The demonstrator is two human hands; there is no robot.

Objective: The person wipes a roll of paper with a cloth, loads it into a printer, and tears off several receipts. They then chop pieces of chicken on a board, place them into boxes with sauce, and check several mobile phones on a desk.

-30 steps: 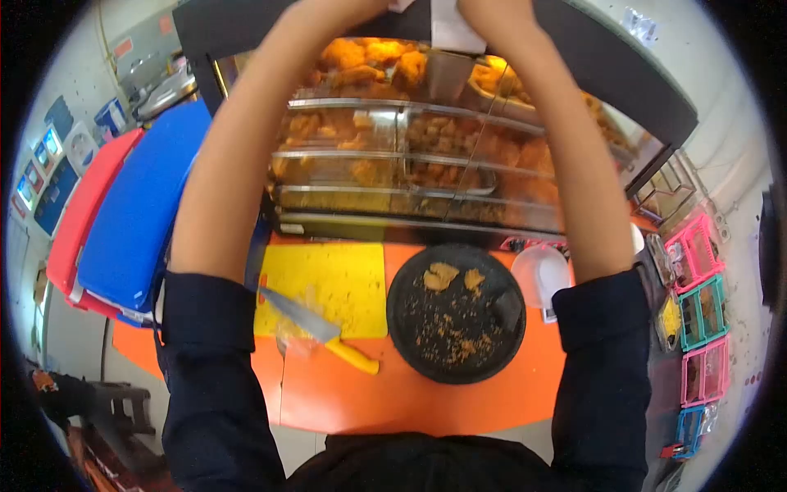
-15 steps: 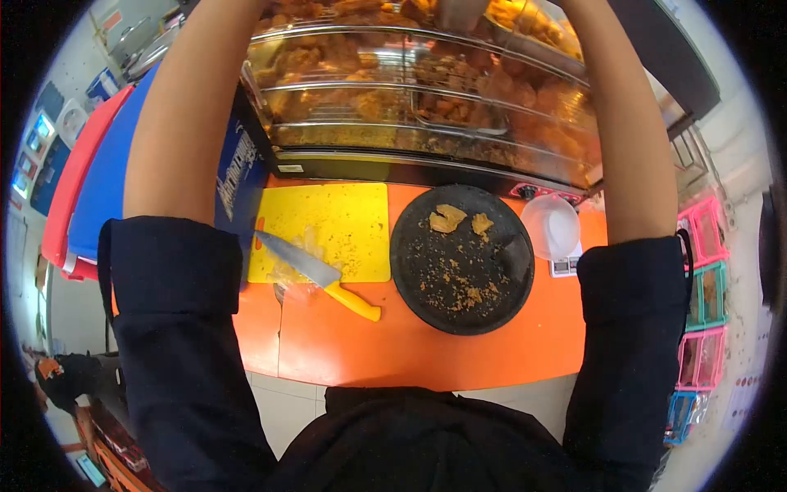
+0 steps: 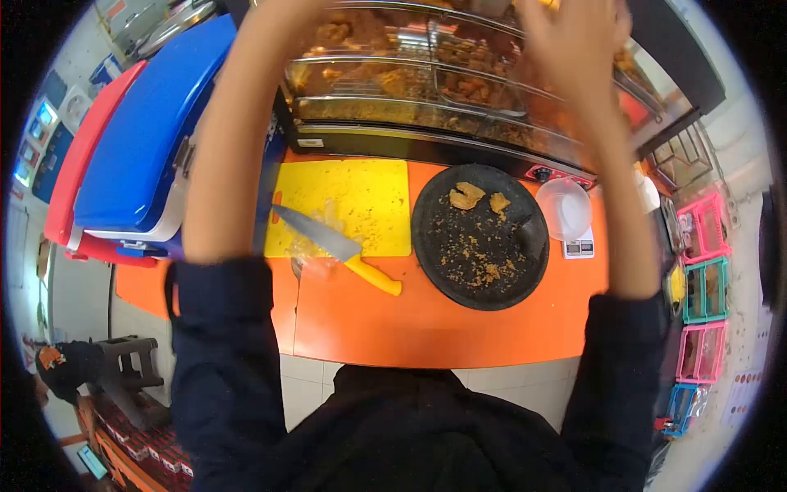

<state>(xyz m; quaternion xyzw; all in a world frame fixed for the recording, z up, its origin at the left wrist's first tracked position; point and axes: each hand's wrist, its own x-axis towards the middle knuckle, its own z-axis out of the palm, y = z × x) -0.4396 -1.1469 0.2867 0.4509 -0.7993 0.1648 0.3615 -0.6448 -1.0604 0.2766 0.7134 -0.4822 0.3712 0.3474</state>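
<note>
At the top edge, in front of the glass food warmer (image 3: 369, 111), both my arms are raised. My left hand (image 3: 291, 10) is mostly cut off by the frame, its fingers out of sight. My right hand (image 3: 574, 37) is blurred near the warmer's upper right, and its fingertips leave the picture. Fried pieces of food (image 3: 393, 82) lie on the warmer's racks. Below, a knife (image 3: 328, 238) with a yellow handle rests partly on a yellow cutting board (image 3: 369, 180), beside a crumpled clear plastic bag (image 3: 307, 250). A round black tray (image 3: 443, 275) holds crumbs and two fried pieces (image 3: 467, 196).
A clear plastic tub (image 3: 566, 209) stands by a small digital scale (image 3: 579, 248) on the orange table (image 3: 410, 336). A blue and red cooler box (image 3: 147, 139) is at left. Coloured baskets (image 3: 705, 287) are stacked at right. Another person (image 3: 74, 373) is at lower left.
Both hands have come lower into view, and both forearms have shifted. The view has turned, so the table's things appear slightly higher and further right.
</note>
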